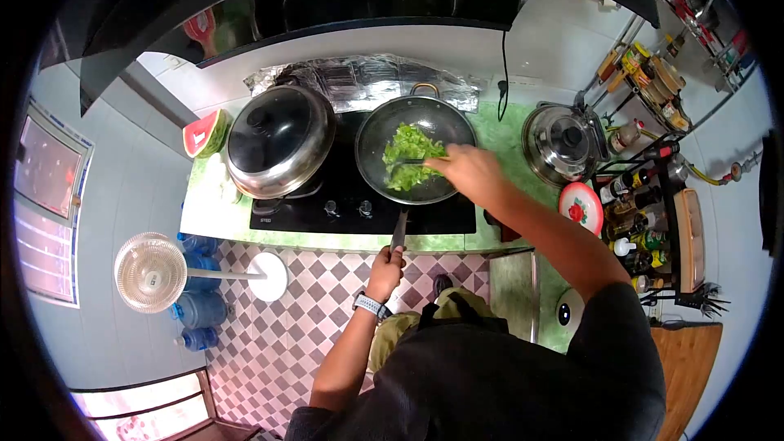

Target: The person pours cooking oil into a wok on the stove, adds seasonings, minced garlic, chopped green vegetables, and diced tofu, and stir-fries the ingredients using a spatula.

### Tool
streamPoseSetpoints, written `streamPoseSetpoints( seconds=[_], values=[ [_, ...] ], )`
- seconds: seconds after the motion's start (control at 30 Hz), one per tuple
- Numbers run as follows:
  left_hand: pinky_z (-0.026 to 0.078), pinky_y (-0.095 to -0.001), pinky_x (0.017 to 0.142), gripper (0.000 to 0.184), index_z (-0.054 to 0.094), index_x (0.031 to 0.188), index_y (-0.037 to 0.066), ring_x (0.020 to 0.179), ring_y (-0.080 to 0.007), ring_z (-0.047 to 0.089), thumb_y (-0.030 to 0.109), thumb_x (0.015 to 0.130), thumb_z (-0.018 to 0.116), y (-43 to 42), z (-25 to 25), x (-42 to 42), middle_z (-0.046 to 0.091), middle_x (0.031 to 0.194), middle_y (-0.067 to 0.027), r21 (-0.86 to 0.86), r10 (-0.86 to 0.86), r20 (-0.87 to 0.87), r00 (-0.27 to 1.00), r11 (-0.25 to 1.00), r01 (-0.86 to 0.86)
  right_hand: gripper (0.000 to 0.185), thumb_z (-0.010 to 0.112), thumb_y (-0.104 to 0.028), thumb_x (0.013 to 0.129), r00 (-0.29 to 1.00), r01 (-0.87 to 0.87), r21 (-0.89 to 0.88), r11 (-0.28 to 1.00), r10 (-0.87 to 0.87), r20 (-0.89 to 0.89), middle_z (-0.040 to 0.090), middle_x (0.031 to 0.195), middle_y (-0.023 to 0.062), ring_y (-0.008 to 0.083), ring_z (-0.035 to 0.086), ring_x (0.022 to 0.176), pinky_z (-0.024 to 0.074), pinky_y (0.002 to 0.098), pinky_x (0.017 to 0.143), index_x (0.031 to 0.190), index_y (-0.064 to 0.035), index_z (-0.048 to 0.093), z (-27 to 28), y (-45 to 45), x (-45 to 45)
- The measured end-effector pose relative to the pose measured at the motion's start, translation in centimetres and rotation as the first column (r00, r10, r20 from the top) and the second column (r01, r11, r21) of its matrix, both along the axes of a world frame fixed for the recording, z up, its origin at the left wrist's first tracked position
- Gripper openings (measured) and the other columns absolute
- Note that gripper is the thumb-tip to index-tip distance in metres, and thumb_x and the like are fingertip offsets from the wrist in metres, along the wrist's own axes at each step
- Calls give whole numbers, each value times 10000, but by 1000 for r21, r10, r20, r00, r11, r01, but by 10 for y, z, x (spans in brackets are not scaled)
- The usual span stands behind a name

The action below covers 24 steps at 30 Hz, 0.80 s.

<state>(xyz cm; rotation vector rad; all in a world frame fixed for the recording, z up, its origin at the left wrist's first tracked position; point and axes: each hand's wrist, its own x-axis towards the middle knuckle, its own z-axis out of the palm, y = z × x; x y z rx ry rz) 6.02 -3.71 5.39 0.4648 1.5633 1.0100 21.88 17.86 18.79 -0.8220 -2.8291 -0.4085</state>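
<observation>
A dark wok (371,126) sits on the right side of the black glass stove (302,216). Chopped green leaves (408,145) lie heaped in its middle. My left hand (384,272), with a watch at the wrist, is closed around the wok's long handle (399,229). Over the wok's right rim, my right hand (465,170) grips a thin metal spatula (411,162). The spatula's head is partly hidden among the leaves. Just left of the wok stands a large steel pot (273,175) under a dark glass lid (273,135).
A cut watermelon (204,135) lies at the counter's left end. Right of the stove are a lidded steel pot (563,143), a red-rimmed plate (580,208) and a rack of bottles (641,220). A standing fan (153,272) and blue water jugs (200,309) occupy the floor at left.
</observation>
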Motion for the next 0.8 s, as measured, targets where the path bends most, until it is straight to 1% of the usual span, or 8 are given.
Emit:
streamPoseSetpoints(
  seconds=[0.1, 0.13, 0.2, 0.33, 0.43, 0.57, 0.7, 0.8],
  values=[
    [298, -221, 390, 310, 567, 1131, 55, 470, -54, 396, 334, 1025, 487, -1, -3, 1, 500, 717, 13, 18, 10, 22, 1000, 1000, -10, 375, 589, -139, 895, 981, 191, -102, 976, -192, -1, 587, 839, 87, 269, 656, 729, 540, 386, 589, 1242, -274, 640, 40, -26, 45],
    [298, -221, 390, 310, 567, 1131, 55, 470, -54, 396, 334, 1025, 487, -1, -5, 3, 500, 717, 13, 19, 16, 25, 1000, 1000, -16, 375, 589, -139, 895, 982, 186, -100, 977, -187, 2, 587, 839, 87, 269, 656, 729, 540, 386, 589, 1242, -274, 640, 47, -33, 52],
    [299, -219, 389, 315, 568, 1132, 53, 471, -55, 401, 337, 1025, 484, -1, -7, 5, 501, 717, 10, 26, -2, -15, 1000, 1000, 3, 301, 604, -150, 888, 954, 278, -171, 945, -252, 161, 609, 864, 137, 288, 679, 775, 552, 416, 601, 1186, -166, 647, 54, -46, 62],
    [358, -252, 425, 315, 569, 1058, 30, 498, -87, 455, 335, 1016, 501, -1, -7, 9, 537, 708, -11, 52, 15, -22, 1000, 999, -14, 292, 602, -126, 880, 968, 249, -161, 955, -251, 11, 616, 747, 119, 282, 673, 665, 546, 403, 566, 1160, -175, 667, 4, -39, 22],
    [374, -255, 444, 317, 566, 1040, 23, 507, -90, 465, 332, 1017, 499, -3, -3, 9, 543, 707, -16, 40, 4, -37, 999, 999, -3, 270, 600, -117, 877, 953, 275, -107, 956, -285, -98, 623, 720, 109, 282, 666, 620, 540, 401, 537, 1125, -182, 688, 9, -23, 14],
    [390, -272, 468, 296, 553, 986, 20, 517, -101, 479, 309, 1016, 500, -1, -7, 8, 539, 687, -16, 79, 4, -79, 997, 997, 2, 349, 573, -123, 881, 949, 311, -284, 907, -314, 38, 629, 763, 108, 292, 654, 660, 525, 411, 586, 1185, -250, 686, 50, -54, 28],
    [400, -290, 488, 292, 554, 966, 16, 526, -113, 487, 299, 1013, 504, 0, -7, 10, 545, 676, -25, 80, -2, -101, 995, 997, 10, 347, 556, -128, 900, 960, 279, -197, 940, -280, 20, 632, 784, 120, 306, 658, 680, 532, 423, 600, 1172, -296, 689, -3, -58, -8],
    [424, -319, 515, 308, 556, 951, 6, 543, -147, 525, 303, 1011, 502, -1, -17, 5, 574, 684, -52, 75, -21, -146, 989, 997, 32, 371, 545, -109, 902, 956, 254, -246, 935, -282, -84, 613, 768, 120, 311, 660, 682, 532, 426, 575, 1172, -321, 684, 4, -33, 13]
  ],
)
